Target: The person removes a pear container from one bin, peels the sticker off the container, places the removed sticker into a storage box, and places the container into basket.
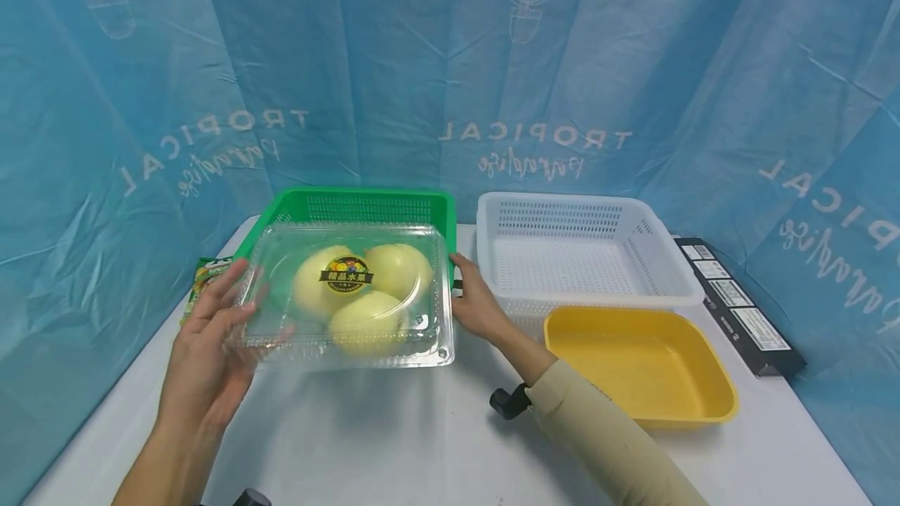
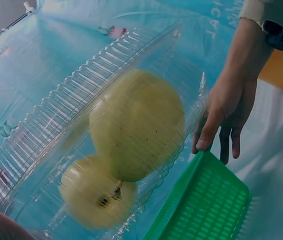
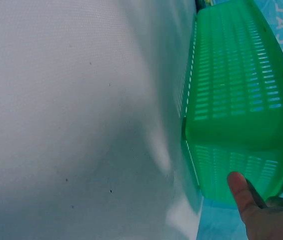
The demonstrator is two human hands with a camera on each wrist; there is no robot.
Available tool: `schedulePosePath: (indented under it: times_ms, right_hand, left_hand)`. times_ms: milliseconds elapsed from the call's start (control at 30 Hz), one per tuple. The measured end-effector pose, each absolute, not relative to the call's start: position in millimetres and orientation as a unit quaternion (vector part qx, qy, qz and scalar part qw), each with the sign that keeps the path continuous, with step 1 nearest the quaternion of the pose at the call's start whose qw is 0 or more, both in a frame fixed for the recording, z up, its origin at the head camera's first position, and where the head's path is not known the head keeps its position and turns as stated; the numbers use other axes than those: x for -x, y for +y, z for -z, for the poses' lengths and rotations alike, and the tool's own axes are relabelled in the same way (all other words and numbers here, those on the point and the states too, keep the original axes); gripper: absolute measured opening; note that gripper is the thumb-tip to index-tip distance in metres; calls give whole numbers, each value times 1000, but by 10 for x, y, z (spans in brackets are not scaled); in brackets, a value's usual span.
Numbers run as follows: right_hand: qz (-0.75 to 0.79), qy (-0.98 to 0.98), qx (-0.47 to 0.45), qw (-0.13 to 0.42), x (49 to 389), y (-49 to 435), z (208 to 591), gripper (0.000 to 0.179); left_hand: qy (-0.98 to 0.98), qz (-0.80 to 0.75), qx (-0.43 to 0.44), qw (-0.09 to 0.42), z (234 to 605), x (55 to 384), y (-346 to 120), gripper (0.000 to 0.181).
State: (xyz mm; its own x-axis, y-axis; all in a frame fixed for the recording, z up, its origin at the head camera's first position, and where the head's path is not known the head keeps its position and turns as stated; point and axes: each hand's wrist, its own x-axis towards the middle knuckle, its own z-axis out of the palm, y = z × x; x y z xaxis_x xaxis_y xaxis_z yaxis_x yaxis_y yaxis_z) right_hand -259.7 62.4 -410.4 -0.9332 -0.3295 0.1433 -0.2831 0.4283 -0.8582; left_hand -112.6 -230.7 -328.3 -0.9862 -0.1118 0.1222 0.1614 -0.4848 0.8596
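Observation:
A clear plastic clamshell box (image 1: 281, 252) holding three pale yellow pears (image 1: 366, 318) is held up at its left side by my left hand (image 1: 204, 358). A dark sticker with gold print lies on its lid. Close from below in the left wrist view, two pears (image 2: 139, 125) show through the ribbed plastic, one with its stem visible. Behind the box stands a green slotted basket (image 1: 366, 195), partly hidden by it. My right hand (image 1: 481, 303) grips the basket near its right corner; the right wrist view shows the thumb (image 3: 241, 192) against the basket's wall.
A white slotted basket (image 1: 591, 301) stands to the right, with a yellow tray (image 1: 636, 412) in front of it. Along the table's right edge lies a black box (image 1: 738, 307) with white labels. A green packet (image 1: 204, 276) sits at the left, partly behind my left hand.

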Motion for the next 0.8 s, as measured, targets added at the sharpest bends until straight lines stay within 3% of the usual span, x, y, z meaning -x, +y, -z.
schedulePosePath:
  times_ms: [333, 600, 800]
  right_hand:
    - [495, 849, 185, 3, 2599, 632, 4094, 86]
    - [507, 842, 186, 20, 2578, 636, 4094, 86]
    - [495, 850, 180, 17, 2590, 631, 4104, 86]
  left_hand:
    - [-504, 862, 0, 55, 3438, 936, -2290, 54]
    - [-517, 855, -22, 32, 3601, 830, -2287, 55]
    - [-506, 863, 4, 7, 3749, 757, -2318, 52]
